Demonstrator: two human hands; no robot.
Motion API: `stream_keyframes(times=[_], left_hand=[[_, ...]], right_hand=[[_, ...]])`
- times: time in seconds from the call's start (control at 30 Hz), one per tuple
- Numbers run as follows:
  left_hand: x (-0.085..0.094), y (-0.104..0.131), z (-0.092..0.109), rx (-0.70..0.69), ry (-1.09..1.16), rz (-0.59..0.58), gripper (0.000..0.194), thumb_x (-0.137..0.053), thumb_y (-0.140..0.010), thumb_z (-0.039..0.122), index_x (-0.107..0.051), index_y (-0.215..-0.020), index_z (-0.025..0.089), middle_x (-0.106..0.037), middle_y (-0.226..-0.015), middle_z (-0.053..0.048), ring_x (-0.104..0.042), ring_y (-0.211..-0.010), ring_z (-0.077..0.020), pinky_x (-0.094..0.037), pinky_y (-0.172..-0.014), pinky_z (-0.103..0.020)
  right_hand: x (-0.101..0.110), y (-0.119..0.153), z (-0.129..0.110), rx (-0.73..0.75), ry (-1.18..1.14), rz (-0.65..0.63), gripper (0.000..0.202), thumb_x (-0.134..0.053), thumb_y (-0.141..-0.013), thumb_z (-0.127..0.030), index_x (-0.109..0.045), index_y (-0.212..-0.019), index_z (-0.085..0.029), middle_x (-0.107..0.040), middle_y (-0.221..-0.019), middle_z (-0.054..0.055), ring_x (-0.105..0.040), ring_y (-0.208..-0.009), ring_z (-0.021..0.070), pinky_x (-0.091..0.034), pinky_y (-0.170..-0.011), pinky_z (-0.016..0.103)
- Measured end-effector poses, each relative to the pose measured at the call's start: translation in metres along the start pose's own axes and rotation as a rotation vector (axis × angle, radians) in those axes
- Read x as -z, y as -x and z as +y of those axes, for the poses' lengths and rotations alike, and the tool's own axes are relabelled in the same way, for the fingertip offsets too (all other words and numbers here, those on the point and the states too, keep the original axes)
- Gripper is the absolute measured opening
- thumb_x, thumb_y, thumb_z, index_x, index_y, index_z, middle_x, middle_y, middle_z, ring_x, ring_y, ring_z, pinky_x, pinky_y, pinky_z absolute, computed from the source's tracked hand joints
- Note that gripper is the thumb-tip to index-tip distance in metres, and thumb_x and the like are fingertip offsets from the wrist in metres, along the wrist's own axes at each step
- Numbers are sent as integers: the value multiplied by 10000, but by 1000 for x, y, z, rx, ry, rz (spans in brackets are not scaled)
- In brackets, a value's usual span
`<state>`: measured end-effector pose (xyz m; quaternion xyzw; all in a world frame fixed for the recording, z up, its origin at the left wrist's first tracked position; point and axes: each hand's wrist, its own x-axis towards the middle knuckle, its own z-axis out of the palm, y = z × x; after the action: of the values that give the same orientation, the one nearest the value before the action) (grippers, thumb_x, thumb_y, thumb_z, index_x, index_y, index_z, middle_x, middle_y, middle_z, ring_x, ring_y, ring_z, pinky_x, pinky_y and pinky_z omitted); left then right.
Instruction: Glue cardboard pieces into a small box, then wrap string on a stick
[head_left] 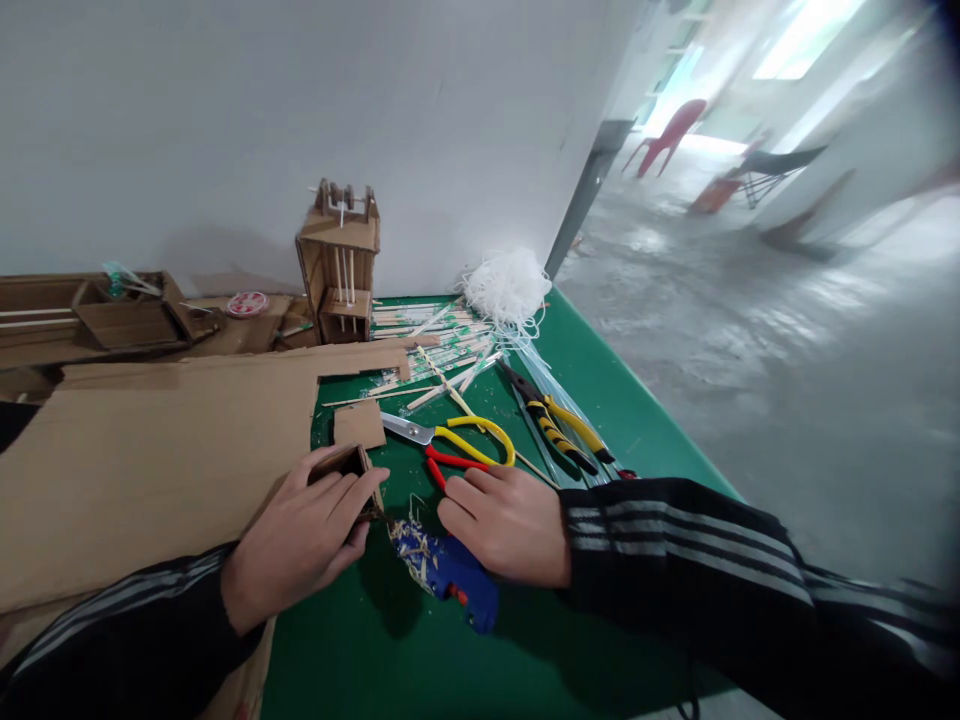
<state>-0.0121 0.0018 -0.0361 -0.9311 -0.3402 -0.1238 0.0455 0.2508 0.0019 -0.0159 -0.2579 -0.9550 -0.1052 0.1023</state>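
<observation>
My left hand (319, 530) is closed around a small cardboard box (341, 465), its open side facing up and part of it hidden by my fingers. My right hand (506, 520) grips a blue hot glue gun (442, 570) at its back end. Dried glue strands and wood bits cling to the gun's front. Its nozzle is at the box's lower right edge, close to my left fingers. Beyond my right hand lie scissors (469, 440) with red and yellow handles. A small square piece of cardboard (358, 424) lies just past the box.
Pliers (559, 420) lie to the right on the green table (622, 390). Wooden sticks (431, 340) and a tangle of white string (508, 288) are at the back. A cardboard structure (341, 265) stands by the wall. A large cardboard sheet (165, 450) covers the left.
</observation>
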Motion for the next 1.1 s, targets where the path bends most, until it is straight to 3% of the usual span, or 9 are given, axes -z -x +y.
stream_keyframes(times=[0.3, 1.1], left_hand=[[0, 0, 1, 16, -12, -42, 425, -456, -925, 185, -430, -1347, 142, -687, -1016, -79, -659, -959, -244, -319, -1094, -517], [0, 0, 1, 10, -6, -24, 414, -475, -912, 178, -458, -1324, 131, -696, -1014, -88, -665, -966, -248, -314, -1091, -500]], right_hand=[[2, 0, 0, -8, 16, 4, 197, -423, -951, -167, -534, -788, -180, -573, -760, 23, -467, -603, 151, -230, -528, 330], [7, 1, 1, -10, 17, 33, 210, -423, -961, -170, -535, -783, -178, -574, -753, 22, -459, -605, 146, -237, -535, 318]])
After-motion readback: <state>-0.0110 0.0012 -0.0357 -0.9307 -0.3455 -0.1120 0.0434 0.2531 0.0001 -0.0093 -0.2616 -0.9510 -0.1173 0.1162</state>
